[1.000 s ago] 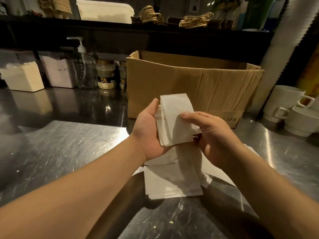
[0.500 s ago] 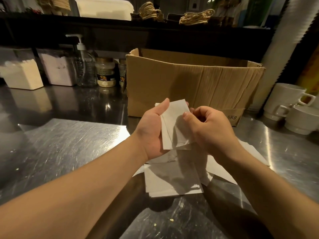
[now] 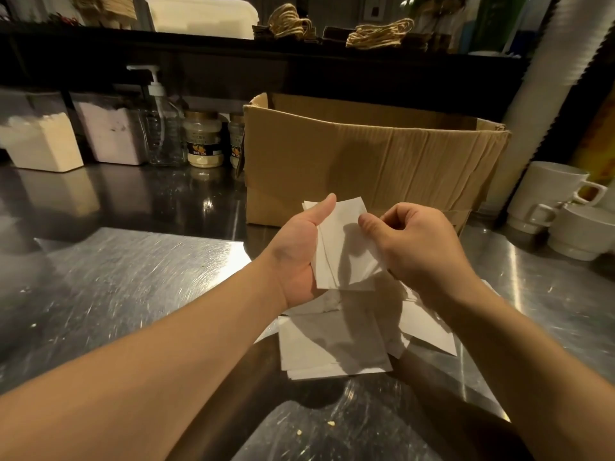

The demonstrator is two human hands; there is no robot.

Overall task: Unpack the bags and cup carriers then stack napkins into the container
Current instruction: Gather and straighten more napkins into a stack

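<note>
A small stack of white napkins (image 3: 342, 254) stands on edge in my left hand (image 3: 296, 251), thumb along its front, fingers hidden behind. My right hand (image 3: 419, 247) has its fingers curled at the stack's right edge, thumb and fingers pinching the napkins. Below both hands, a loose pile of white napkins (image 3: 329, 344) lies spread on the steel counter (image 3: 126, 281). An open brown cardboard box (image 3: 369, 161) stands just behind the hands.
White mugs (image 3: 549, 197) stand at the right beside a tall stack of white cups (image 3: 545, 78). At the back left are white containers (image 3: 43, 144), a pump bottle (image 3: 163, 128) and jars (image 3: 203, 141). A dark shelf with twine bundles (image 3: 379, 33) runs above.
The napkin stack dropped slightly and tilted upright in my left hand. My right hand went from lying flat over the stack to curling and pinching at its right edge.
</note>
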